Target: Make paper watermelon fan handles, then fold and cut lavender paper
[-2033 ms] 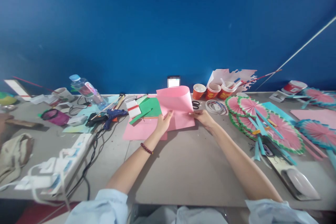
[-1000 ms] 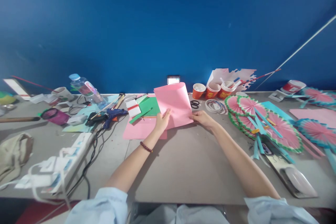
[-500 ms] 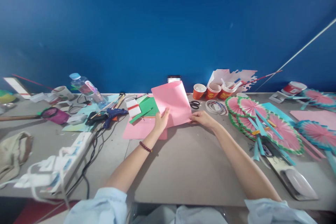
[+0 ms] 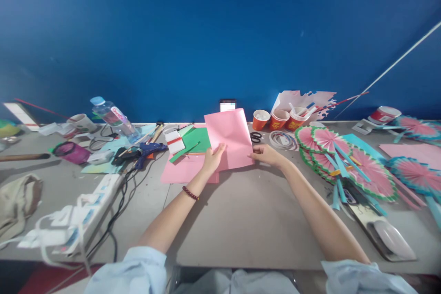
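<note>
A sheet of pink paper (image 4: 231, 133) is held up above the grey table, slightly bent, between both hands. My left hand (image 4: 212, 158) grips its lower left part, thumb on the near face and the other fingers mostly hidden behind. At the lower right corner, my right hand (image 4: 265, 154) pinches the edge between thumb and fingers. Behind and left of my left hand lie green paper (image 4: 195, 139), a red-and-white packet (image 4: 174, 142) and another pink sheet (image 4: 179, 172), flat on the table. Black-handled scissors (image 4: 255, 138) lie just beyond my right hand.
Several paper cups (image 4: 261, 120) stand along the blue wall. Pink pleated paper fans (image 4: 370, 174) and a computer mouse (image 4: 392, 239) are at the right. Leftward lie a glue gun (image 4: 148, 150), a leaning bottle (image 4: 115, 117) and a power strip (image 4: 93, 211) with trailing cables.
The pink sheet has shifted slightly right and turned more upright. My left hand has moved a little right with it, while my right hand stays at its lower right corner.
</note>
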Available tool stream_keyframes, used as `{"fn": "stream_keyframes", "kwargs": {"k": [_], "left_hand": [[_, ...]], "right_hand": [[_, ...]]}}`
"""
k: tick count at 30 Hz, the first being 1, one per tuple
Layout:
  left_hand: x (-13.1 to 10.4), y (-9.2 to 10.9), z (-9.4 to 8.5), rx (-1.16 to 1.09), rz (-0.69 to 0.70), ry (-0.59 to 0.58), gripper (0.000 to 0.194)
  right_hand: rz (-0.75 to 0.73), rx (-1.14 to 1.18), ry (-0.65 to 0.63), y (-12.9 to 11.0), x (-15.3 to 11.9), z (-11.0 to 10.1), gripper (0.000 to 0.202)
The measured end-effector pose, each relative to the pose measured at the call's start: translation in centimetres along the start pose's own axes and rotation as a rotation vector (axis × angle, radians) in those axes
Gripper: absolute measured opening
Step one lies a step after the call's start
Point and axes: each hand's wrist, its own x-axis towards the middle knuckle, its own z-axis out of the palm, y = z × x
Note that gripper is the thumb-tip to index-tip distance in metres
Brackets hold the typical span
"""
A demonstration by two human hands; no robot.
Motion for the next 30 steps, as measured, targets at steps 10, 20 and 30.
{"fn": "stream_keyframes", "kwargs": {"k": [10,20,30], "left_hand": [[-1.5,-0.4,1.6,-0.031,-0.014,-0.206,0.039],[-1.3,0.6,1.0,-0.243,-0.141,-0.277,0.036],[-0.7,3.6,-0.8,-0.171,-0.164,-0.093,0.035]], "right_hand": [[0.090,0.276,0.165,-1.4,-0.5,1.3,0.044],[0.047,0.139,0.086,-2.8,-1.4,0.8,0.042],[0.110,0.126,0.002,-2.7,-1.2,2.1,0.036]]}}
